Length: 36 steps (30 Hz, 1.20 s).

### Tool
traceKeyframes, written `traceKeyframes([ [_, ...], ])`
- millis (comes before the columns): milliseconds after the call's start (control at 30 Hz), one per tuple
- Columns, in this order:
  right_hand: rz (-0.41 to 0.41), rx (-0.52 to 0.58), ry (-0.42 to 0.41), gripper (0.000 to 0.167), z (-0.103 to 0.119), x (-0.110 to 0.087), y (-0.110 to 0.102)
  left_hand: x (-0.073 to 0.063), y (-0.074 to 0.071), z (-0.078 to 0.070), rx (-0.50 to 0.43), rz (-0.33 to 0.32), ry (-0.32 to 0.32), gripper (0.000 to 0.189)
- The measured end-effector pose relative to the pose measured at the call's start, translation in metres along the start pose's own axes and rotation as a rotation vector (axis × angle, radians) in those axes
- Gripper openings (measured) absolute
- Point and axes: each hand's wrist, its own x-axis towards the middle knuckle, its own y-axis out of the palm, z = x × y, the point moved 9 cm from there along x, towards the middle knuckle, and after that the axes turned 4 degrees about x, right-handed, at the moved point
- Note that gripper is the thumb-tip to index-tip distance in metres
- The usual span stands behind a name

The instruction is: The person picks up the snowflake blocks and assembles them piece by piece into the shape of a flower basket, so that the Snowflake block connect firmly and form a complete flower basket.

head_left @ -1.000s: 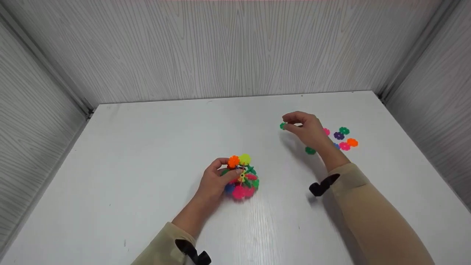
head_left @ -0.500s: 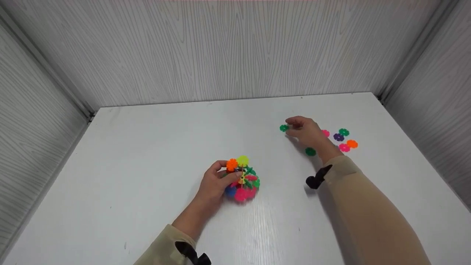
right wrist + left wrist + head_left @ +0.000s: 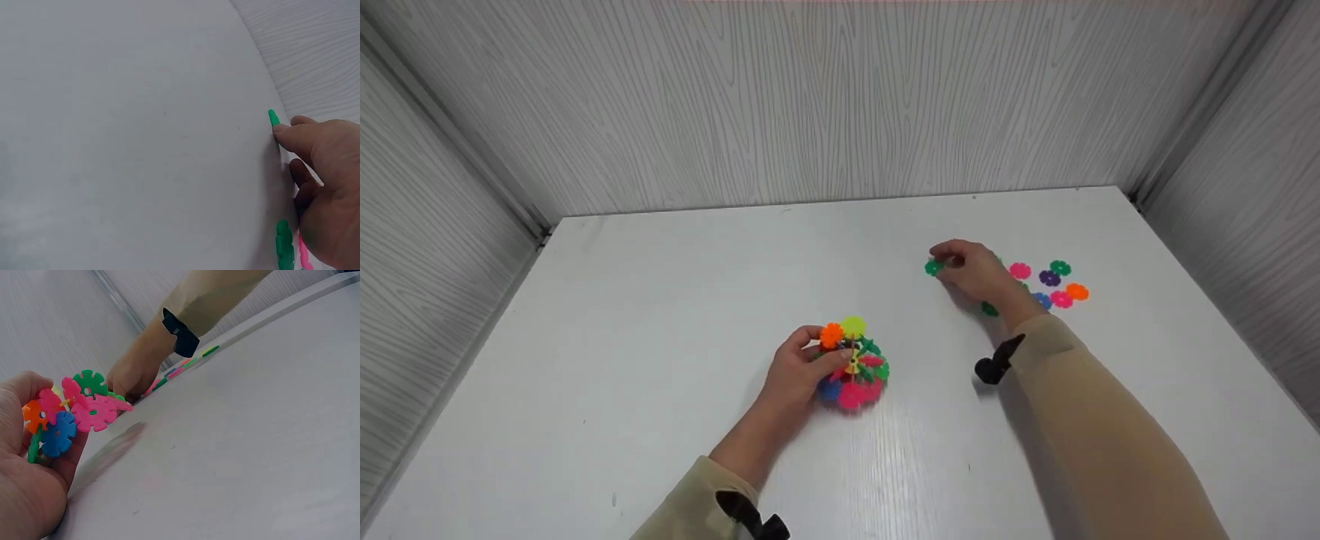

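My left hand [image 3: 802, 367] holds a cluster of interlocked flower-shaped plastic discs [image 3: 853, 393] just left of the right arm, near the middle of the table. Orange, yellow, green, pink and blue discs make it up; in the left wrist view the pink discs [image 3: 94, 413] face the camera and the fingers curl behind. Farther back and to the right, my right hand [image 3: 979, 274] pinches a green disc [image 3: 934, 268] low over the table. The right wrist view shows that green disc [image 3: 273, 117] edge-on at the thumb tip; the other fingertips are partly hidden.
Loose discs lie around and beyond the right forearm: pink [image 3: 1020, 271], purple [image 3: 1050, 278], orange [image 3: 1077, 292], blue [image 3: 1042, 300] and several others. The forearm covers some. Pale wood-grain panels [image 3: 840, 105] enclose the white table [image 3: 660, 315] at the back and sides.
My right hand has shifted slightly nearer along with the green disc, uncovering more of the loose discs. The left hand and its cluster have barely moved.
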Motion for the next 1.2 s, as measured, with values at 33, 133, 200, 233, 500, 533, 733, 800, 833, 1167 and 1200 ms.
traceKeyframes([
  [33, 0.007, -0.013, 0.002, 0.041, 0.001, -0.001, 0.001, -0.001, 0.000, 0.000, 0.001, 0.000, -0.001, 0.041],
  [133, 0.028, -0.055, -0.002, 0.039, 0.003, -0.003, 0.002, -0.001, 0.001, 0.000, 0.004, 0.005, 0.002, 0.041],
  [200, 0.037, -0.071, -0.007, 0.038, 0.004, -0.005, 0.002, -0.001, 0.001, -0.001, 0.010, 0.009, 0.002, 0.041],
  [233, 0.037, -0.070, -0.009, 0.037, 0.004, -0.006, 0.002, -0.002, 0.001, -0.001, 0.019, 0.011, 0.004, 0.042],
  [500, 0.045, -0.044, -0.032, 0.029, 0.009, -0.016, 0.004, 0.000, 0.000, -0.001, 0.044, 0.017, -0.002, 0.042],
  [533, 0.043, -0.045, -0.036, 0.028, 0.011, -0.018, 0.004, 0.000, 0.000, -0.001, 0.048, 0.017, -0.003, 0.042],
  [733, 0.037, 0.083, -0.079, 0.030, 0.032, -0.042, 0.013, 0.000, -0.001, 0.001, 0.049, 0.002, -0.022, 0.042],
  [800, 0.047, 0.177, -0.110, 0.033, 0.044, -0.054, 0.021, -0.001, -0.001, 0.001, 0.041, -0.004, -0.028, 0.041],
  [833, 0.053, 0.222, -0.129, 0.034, 0.050, -0.060, 0.025, -0.001, -0.001, 0.000, 0.031, -0.005, -0.030, 0.041],
  [1167, 0.085, 0.374, -0.371, 0.026, 0.101, -0.108, 0.069, -0.007, -0.008, -0.001, -0.005, -0.021, -0.025, 0.041],
  [1200, 0.087, 0.376, -0.390, 0.025, 0.104, -0.109, 0.072, -0.007, -0.009, -0.001, -0.002, -0.022, -0.024, 0.042],
])
